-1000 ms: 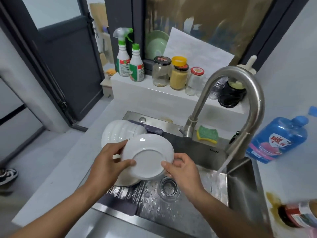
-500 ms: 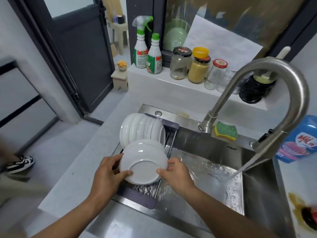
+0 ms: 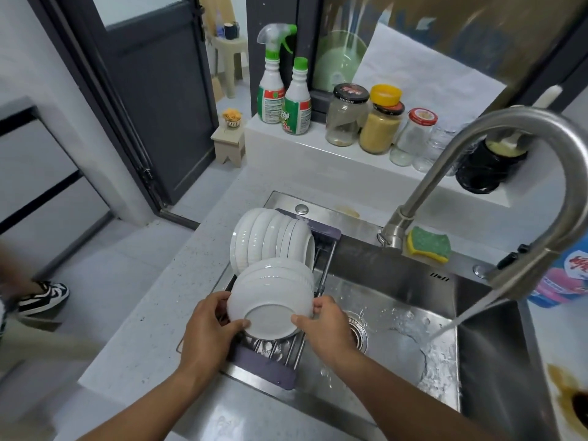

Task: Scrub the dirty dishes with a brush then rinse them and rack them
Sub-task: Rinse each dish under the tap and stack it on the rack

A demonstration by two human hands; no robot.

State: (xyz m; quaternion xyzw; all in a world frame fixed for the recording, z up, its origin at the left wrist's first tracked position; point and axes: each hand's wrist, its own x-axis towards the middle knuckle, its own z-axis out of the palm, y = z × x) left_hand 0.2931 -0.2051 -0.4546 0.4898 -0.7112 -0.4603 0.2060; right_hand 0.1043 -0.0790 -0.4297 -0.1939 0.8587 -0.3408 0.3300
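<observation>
A white plate (image 3: 270, 310) stands on edge at the near end of the purple dish rack (image 3: 264, 370), its underside facing me. My left hand (image 3: 206, 329) grips its left rim and my right hand (image 3: 324, 326) grips its right rim. Behind it a row of several white plates and bowls (image 3: 270, 240) stands upright in the same rack, and the held plate leans against the nearest of them. The rack spans the left part of the steel sink (image 3: 397, 354). No brush is in sight.
The curved faucet (image 3: 509, 154) runs water into the sink's right side near the drain (image 3: 358, 332). A green-yellow sponge (image 3: 429, 243) lies behind the tap. Spray bottles (image 3: 283, 87) and jars (image 3: 378, 122) line the back ledge. A blue soap bottle (image 3: 566, 275) lies at right. A person's shoe (image 3: 44, 297) shows left.
Both hands have carried the plate left and down from above the sink into the rack, against the other racked dishes. The view has shifted closer and to the left.
</observation>
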